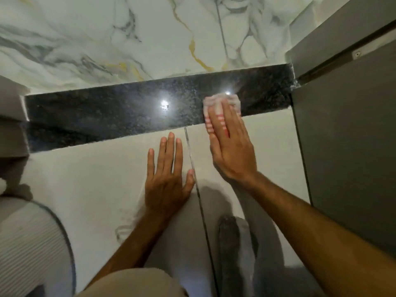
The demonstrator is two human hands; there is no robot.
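At the far left, a ribbed white rounded object (32, 243) is cut off by the frame edge; you cannot tell what it is or whether anything is in it. Above it, grey blocks at the left border are too dim to make out.

Your left hand (167, 174) lies flat on the pale tiles (96, 179), fingers straight and slightly spread, holding nothing. Its thumb touches a thin dark joint line (194, 168) running between two tiles. There is open tile to the left of this hand.

Across the middle runs a black speckled stone strip (107, 112), with veined marble tiles (107, 39) beyond its far edge.

Your right hand (231, 151) lies flat, fingers straight, pressing a red-and-white striped cloth (220, 101) onto the strip near its right end. Most of the cloth is hidden under the fingers.

Just right of the cloth, a grey door panel (347, 146) closes off the strip's end, leaving little room that way.
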